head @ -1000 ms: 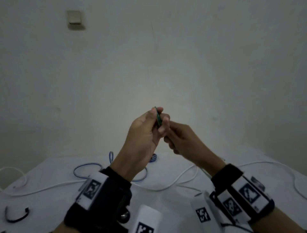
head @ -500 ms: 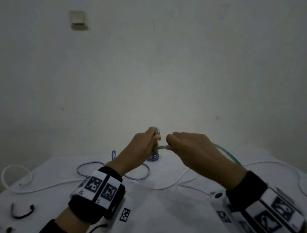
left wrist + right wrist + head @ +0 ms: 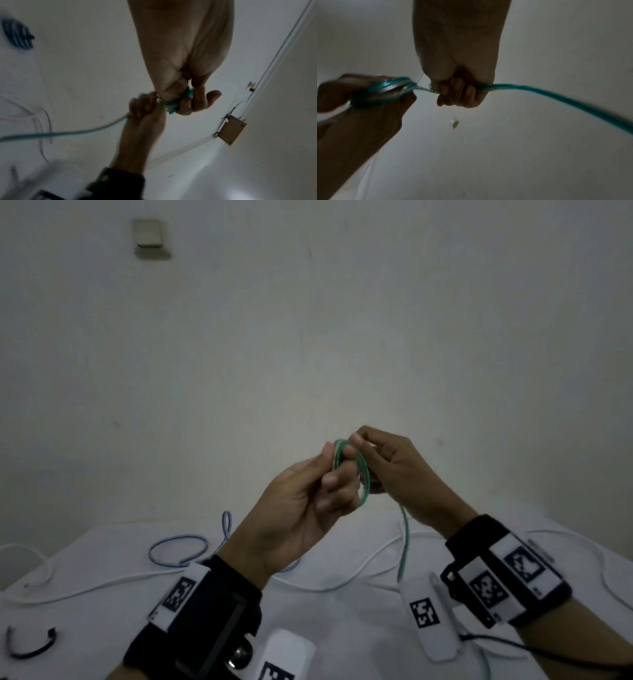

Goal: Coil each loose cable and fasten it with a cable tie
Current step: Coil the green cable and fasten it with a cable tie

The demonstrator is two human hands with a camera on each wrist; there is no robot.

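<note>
A thin green cable [image 3: 363,474] is wound in small loops that my left hand [image 3: 325,474] pinches between thumb and fingers, held up in front of the wall. My right hand [image 3: 366,448] meets it from the right and grips the same cable right beside the coil. In the right wrist view the coil [image 3: 382,89] sits in the left hand and the free length [image 3: 556,97] runs out of my right fist [image 3: 458,94]. From the hands the cable's tail [image 3: 404,542] hangs down toward the table. In the left wrist view the green loops [image 3: 173,106] show between both hands' fingers.
On the white-covered table [image 3: 342,628] lie a loose blue cable [image 3: 178,549], a long white cable [image 3: 102,583] and a black cable tie [image 3: 30,648] at the near left. A coiled blue bundle [image 3: 17,35] rests on the table further back. The bare wall stands close behind.
Both hands have risen from just above the table. The right hand, which had pulled the cable out to the right, has come back to the left hand, and the coil looks wider.
</note>
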